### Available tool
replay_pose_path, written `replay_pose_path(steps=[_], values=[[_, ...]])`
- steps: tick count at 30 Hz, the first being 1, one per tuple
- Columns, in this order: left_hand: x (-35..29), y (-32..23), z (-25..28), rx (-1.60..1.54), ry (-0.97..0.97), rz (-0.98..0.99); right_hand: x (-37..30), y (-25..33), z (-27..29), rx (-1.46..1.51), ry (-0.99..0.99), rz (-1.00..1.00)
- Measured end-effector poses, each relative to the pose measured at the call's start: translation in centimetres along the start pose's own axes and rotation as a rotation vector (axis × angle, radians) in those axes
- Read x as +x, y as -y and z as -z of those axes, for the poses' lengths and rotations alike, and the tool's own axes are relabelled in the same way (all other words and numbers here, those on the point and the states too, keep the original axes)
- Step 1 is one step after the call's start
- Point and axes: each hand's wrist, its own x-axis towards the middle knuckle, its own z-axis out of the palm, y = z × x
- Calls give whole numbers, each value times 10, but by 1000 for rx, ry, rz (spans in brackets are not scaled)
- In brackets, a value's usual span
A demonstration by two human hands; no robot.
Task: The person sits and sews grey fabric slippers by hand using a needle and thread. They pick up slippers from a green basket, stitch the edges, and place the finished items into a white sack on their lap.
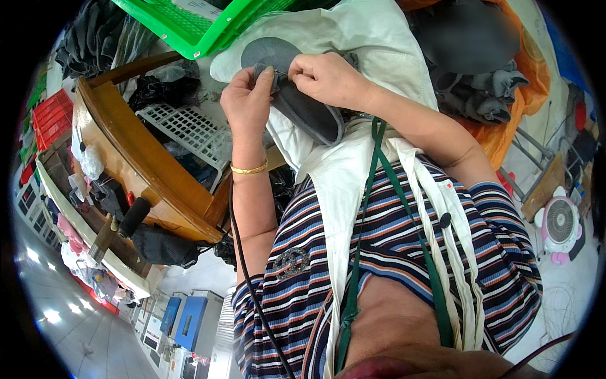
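Observation:
A dark grey, soft slipper [310, 115] lies over my lap on a white apron [391, 44], its rounded end pointing away from me. My left hand [247, 98] grips the slipper's edge near its middle, thumb on top and fingers curled beneath. Close beside it, my right hand [328, 79] is closed in a pinch at the same part of the slipper. Whatever sits between those right fingertips is too small to make out. Part of the slipper is hidden behind both hands.
A green plastic crate [197, 49] stands just beyond my lap. To the left are a curved wooden table [136, 158] and a white perforated basket [183, 129]. On the right, grey pieces [489, 98] lie in an orange sack [530, 95]; a small fan [560, 218] stands lower down.

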Motion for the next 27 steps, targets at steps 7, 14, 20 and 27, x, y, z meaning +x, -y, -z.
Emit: replay_pose_path(steps=[7,14,20,27], values=[[4,6,0,66,-5,-9,2,-2,-2,-40,-6,4],[9,0,0,108,36,52,0,-18,-20,-209,-84,56],[10,-8,7,-6,132,151,-5,-24,-36,-363,-160,205],[13,-5,13,-83,196,197,2,-27,-36,-420,-171,327]])
